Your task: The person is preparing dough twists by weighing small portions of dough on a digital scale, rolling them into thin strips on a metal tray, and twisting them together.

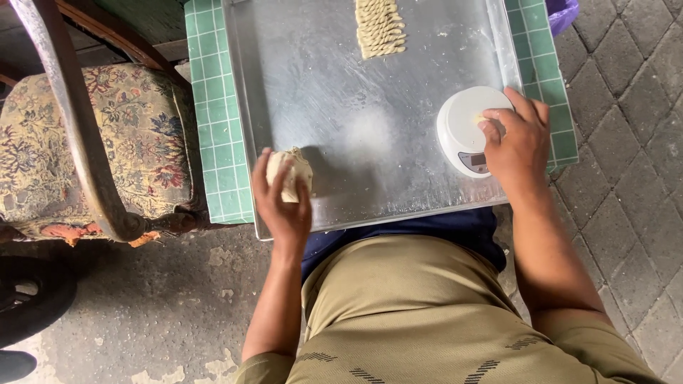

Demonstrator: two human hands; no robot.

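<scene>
My left hand (pixel 283 203) is closed around a pale lump of dough (pixel 290 173) at the near left of a large metal tray (pixel 341 107). My right hand (pixel 518 142) rests on a small round white kitchen scale (pixel 462 128) at the tray's near right; its fingertips touch a tiny bit of dough on the scale's platform. At the far edge of the tray lies a row of twisted dough strips (pixel 380 27).
The tray sits on a table with a green-and-white tiled top (pixel 213 121). An upholstered floral chair with a wooden arm (pixel 85 142) stands to the left. Paving stones (pixel 626 142) lie to the right, with a purple plastic bag (pixel 562 13) at the top right.
</scene>
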